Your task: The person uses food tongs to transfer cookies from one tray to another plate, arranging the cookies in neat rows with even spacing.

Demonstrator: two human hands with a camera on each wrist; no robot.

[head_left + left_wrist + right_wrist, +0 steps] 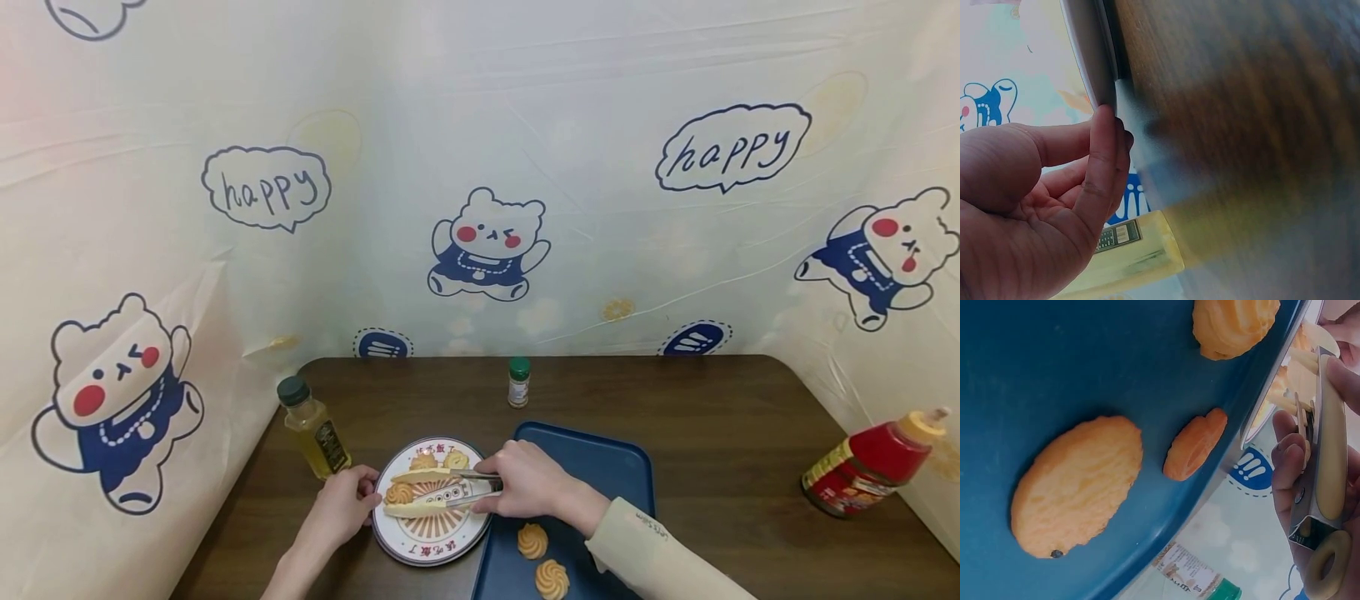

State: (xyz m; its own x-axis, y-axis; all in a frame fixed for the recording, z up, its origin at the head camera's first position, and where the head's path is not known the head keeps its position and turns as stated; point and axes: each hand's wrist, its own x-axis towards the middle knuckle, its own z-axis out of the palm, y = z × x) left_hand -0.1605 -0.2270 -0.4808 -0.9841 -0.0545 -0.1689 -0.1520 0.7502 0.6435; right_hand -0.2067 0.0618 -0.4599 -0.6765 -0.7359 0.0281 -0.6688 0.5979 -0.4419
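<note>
apparently setting a swirled golden cookie [399,494] on a round white printed plate [395,533] toward the worktop's [258,533] left edge with cream-and-steel tongs [1332,444] gripped in the right hand [525,482], pinching the rim in the left hand [343,508], next probably needing to part the tips and lift clear.

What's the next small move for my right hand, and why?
Probably let your right hand ease the tongs open: one cookie sits between their tips over the plate, where two other cookies lie.
</note>
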